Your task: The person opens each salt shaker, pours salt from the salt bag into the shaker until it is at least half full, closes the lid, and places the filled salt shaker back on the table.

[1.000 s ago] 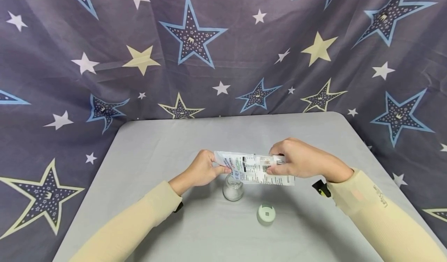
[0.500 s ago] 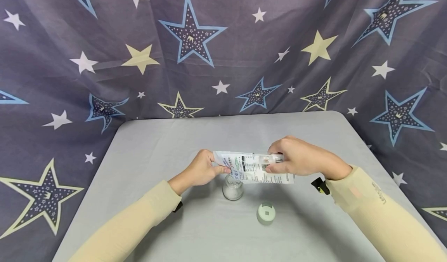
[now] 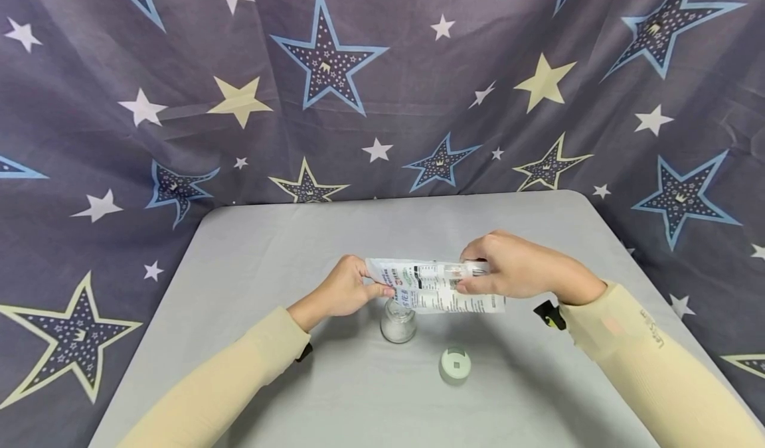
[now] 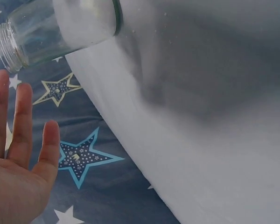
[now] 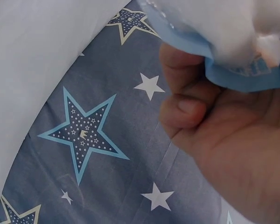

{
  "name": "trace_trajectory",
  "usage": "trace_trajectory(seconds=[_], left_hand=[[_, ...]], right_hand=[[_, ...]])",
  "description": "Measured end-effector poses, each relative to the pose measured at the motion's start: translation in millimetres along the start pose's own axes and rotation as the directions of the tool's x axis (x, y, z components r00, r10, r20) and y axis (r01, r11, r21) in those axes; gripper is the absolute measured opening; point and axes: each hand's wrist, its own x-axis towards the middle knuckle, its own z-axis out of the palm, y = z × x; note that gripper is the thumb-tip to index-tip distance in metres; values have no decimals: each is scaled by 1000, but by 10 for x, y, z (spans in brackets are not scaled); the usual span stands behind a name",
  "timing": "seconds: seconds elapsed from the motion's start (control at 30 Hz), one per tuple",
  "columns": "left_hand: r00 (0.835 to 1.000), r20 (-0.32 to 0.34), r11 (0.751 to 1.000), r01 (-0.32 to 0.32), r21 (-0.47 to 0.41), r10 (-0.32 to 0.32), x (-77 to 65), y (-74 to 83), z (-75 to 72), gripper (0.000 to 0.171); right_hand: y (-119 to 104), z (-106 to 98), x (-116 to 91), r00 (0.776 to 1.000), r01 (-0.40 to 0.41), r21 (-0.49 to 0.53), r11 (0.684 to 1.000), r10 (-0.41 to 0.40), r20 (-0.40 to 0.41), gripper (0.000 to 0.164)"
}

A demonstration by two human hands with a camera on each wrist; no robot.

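A white printed plastic bag (image 3: pixel 433 292) is held lengthwise over the table between both hands. Its left end hangs above the mouth of a clear glass jar (image 3: pixel 398 328), which stands upright. My left hand (image 3: pixel 337 290) pinches the bag's left end between thumb and finger; the other fingers (image 4: pixel 22 123) extend beside the threaded neck in the left wrist view. My right hand (image 3: pixel 518 267) grips the bag's right part. In the right wrist view, white contents show through clear plastic above the bag's blue edge (image 5: pixel 252 77). The bag hides much of the jar's mouth.
A pale green lid (image 3: pixel 456 364) lies on the grey table (image 3: pixel 335 395), nearer and to the right of the jar. Tiny white grains dot the cloth beside the jar in the left wrist view. A star-patterned curtain (image 3: pixel 382 103) hangs behind the table.
The right hand has risen very slightly with its end of the bag, and the bag's printed face creases a little differently. The left hand, jar and lid stay nearly still.
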Motion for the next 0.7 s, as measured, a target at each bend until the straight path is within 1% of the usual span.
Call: trace_trajectory(seconds=[0.27,0.53,0.7], left_hand=[[1000,-7,1000,-12,-6,12,14,-9,1,13],[1000,-9,1000,-5,-14,5,10,0,-5,15],[1000,-2,1000,3,-15,-3,3,-2,-3,16]], right_hand=[[-18,-23,8,1000,-15,-9,1000,15,-16,20],[-21,-14,34,999,-2,-15,1000,2,-33,19],[-24,1,46,1000,-12,0,1000,12,-28,17]])
